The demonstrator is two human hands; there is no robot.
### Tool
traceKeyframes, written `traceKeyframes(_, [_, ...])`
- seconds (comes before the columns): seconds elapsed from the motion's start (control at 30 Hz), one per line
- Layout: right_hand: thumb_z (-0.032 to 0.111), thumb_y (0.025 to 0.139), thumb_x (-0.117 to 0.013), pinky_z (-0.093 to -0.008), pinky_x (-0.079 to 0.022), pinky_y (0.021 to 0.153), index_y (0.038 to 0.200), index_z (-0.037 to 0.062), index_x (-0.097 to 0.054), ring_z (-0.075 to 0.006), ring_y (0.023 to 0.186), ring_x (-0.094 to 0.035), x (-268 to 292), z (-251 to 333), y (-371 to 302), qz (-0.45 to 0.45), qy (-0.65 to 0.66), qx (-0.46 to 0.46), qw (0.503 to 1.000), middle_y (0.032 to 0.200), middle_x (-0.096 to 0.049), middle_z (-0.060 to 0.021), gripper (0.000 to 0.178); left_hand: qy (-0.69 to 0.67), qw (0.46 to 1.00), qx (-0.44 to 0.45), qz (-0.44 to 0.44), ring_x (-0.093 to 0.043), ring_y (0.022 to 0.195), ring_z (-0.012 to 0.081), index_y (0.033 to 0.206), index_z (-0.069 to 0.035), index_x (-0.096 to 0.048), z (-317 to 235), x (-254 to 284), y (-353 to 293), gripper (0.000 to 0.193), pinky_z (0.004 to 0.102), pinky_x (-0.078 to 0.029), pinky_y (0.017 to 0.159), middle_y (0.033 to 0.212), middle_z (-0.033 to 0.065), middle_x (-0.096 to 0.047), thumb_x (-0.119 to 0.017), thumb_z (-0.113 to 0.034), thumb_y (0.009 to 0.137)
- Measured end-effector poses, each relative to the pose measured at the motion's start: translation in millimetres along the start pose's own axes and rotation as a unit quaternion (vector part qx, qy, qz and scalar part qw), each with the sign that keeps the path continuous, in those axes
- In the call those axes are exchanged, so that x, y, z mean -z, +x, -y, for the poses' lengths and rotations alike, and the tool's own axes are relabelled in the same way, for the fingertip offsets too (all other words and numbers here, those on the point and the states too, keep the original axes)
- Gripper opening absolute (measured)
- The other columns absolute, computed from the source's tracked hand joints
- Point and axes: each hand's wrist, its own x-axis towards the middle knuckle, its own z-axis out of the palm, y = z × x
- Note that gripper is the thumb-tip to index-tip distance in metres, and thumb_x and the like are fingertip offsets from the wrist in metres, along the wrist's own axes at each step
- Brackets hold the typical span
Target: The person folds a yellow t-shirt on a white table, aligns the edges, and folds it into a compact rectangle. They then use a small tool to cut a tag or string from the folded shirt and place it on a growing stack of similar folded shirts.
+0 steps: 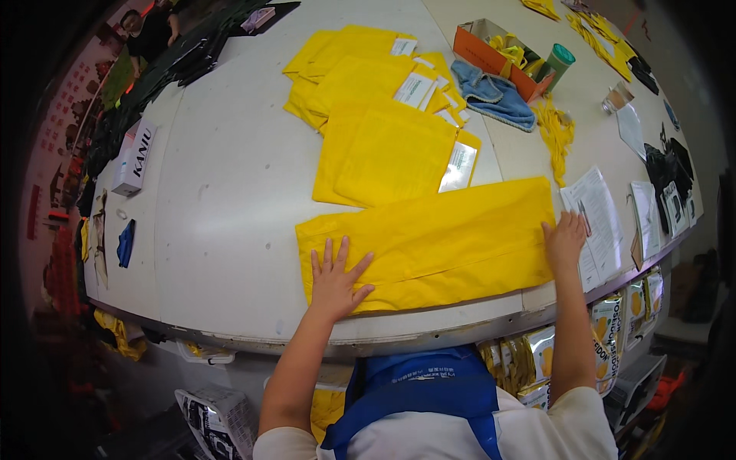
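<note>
A long folded piece of yellow fabric (429, 245), perhaps a garment, lies flat across the table's near edge. My left hand (335, 287) rests palm down on its left end with the fingers spread. At the right end, my right hand (566, 244) touches the fabric's edge; its thumb is over the yellow cloth and its fingers stretch out just beyond it. Directly behind lies a neatly folded yellow bundle (395, 153) with a white label card (460, 165) at its right side. More folded yellow bundles (353, 80) overlap farther back, also with cards.
On the right are an orange box (479, 52), a green cylinder (561, 60), a blue cloth (491, 96), yellow strips (555, 134) and papers with a pen (598, 222). A white box (134, 157) and dark fabric (180, 65) line the left. A person (149, 34) stands at far left.
</note>
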Motion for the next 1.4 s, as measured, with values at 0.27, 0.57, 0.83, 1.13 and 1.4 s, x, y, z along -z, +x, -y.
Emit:
traceKeyframes(0.27, [0.054, 0.085, -0.053, -0.0747, 0.001, 0.100, 0.142, 0.0303, -0.036, -0.0430, 0.141, -0.005, -37, 138, -24, 0.170, 0.130, 0.123, 0.969, 0.154, -0.019, -0.0043, 0.064, -0.004, 1.000, -0.005, 0.017, -0.010, 0.140, 0.0423, 0.136, -0.035, -0.047, -6, -16, 13, 0.059, 0.0642, 0.000, 0.107, 0.153, 0.0149, -0.019, -0.049, -0.062, 0.083])
traceKeyframes(0.57, [0.053, 0.086, -0.052, -0.0746, -0.001, 0.100, 0.143, 0.0292, -0.035, -0.0418, 0.141, -0.005, -65, 111, -26, 0.174, 0.117, 0.105, 0.972, 0.154, -0.021, -0.0026, 0.064, -0.056, 0.998, 0.000, 0.033, -0.012, 0.140, 0.0424, 0.137, -0.030, -0.046, 4, -42, 17, 0.063, 0.0637, -0.002, 0.108, 0.152, 0.0155, -0.021, -0.052, -0.061, 0.082])
traceKeyframes(0.83, [0.051, 0.087, -0.051, -0.0668, 0.001, 0.106, 0.145, 0.0267, -0.032, -0.0408, 0.142, -0.005, -76, 51, 10, 0.131, 0.009, -0.022, 0.991, 0.155, -0.016, -0.0083, 0.066, 0.021, 0.997, 0.079, 0.012, -0.012, 0.140, 0.0409, 0.141, -0.019, -0.041, 23, -35, 61, 0.061, 0.0590, -0.002, 0.111, 0.153, 0.0162, -0.018, -0.050, -0.045, 0.086])
traceKeyframes(1.13, [0.046, 0.090, -0.048, -0.0641, 0.001, 0.107, 0.147, 0.0207, -0.027, -0.0365, 0.143, -0.006, -77, 47, 5, 0.173, 0.002, -0.038, 0.984, 0.156, -0.015, -0.0078, 0.066, -0.098, 0.966, 0.171, -0.170, -0.032, 0.131, 0.0358, 0.141, -0.013, -0.037, 54, -39, 41, 0.062, 0.0487, -0.023, 0.108, 0.146, 0.0189, -0.030, -0.061, -0.029, 0.086])
traceKeyframes(1.4, [0.037, 0.100, -0.030, -0.0360, -0.010, 0.115, 0.145, -0.0047, -0.019, -0.0327, 0.142, -0.015, -7, 186, -52, 0.214, 0.701, 0.004, 0.680, 0.152, -0.019, -0.0216, 0.063, -0.593, 0.680, 0.427, 0.061, -0.056, 0.107, 0.0234, 0.131, -0.001, -0.040, 76, 6, -2, 0.051, 0.0330, -0.047, 0.087, 0.122, 0.0141, -0.054, -0.060, -0.009, 0.085])
